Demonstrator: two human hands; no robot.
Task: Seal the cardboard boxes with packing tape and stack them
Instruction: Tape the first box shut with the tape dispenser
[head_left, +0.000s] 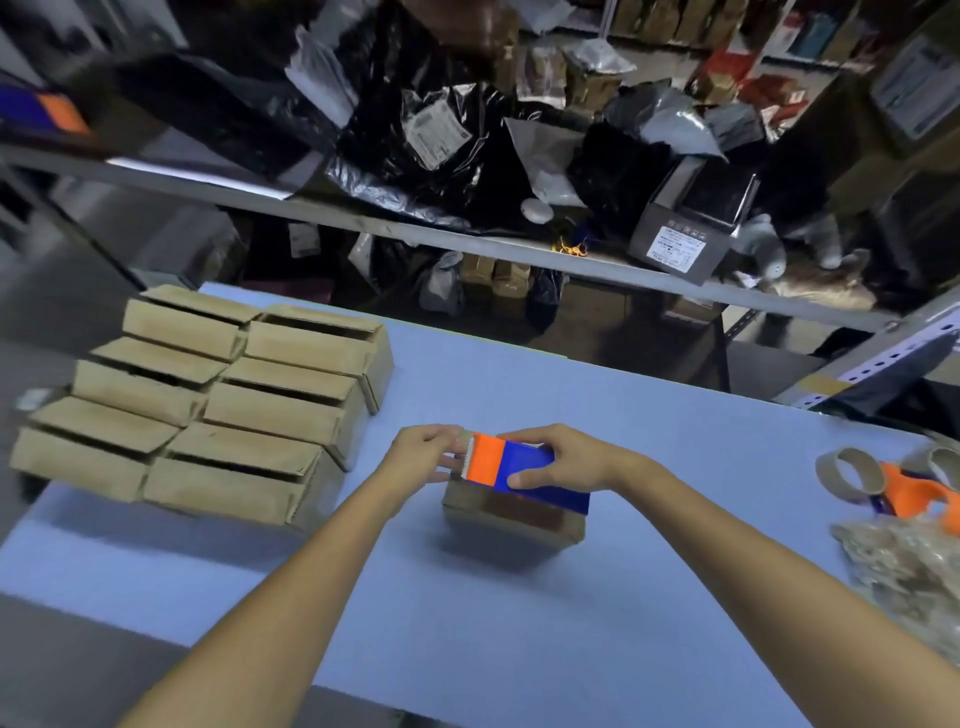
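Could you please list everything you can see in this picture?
Table: one, blue, foreground.
Grouped boxes: six visible, brown, table's left side.
Single box: one, brown, table centre.
Tape dispenser: one, orange and blue, atop the single box.
Second dispenser: one, orange, with tape rolls, table's right edge.
Plastic bag: one, clear, crumpled, right edge.
Printer: one, grey, shelf behind.
Left hand: one, pinches the tape dispenser's toothed end.
Right hand: one, grips the tape dispenser's blue body.

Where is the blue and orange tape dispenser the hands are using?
Head view, centre: the tape dispenser rests atop the lone cardboard box on the blue table, right hand gripping its blue body, left hand pinching at its orange end.
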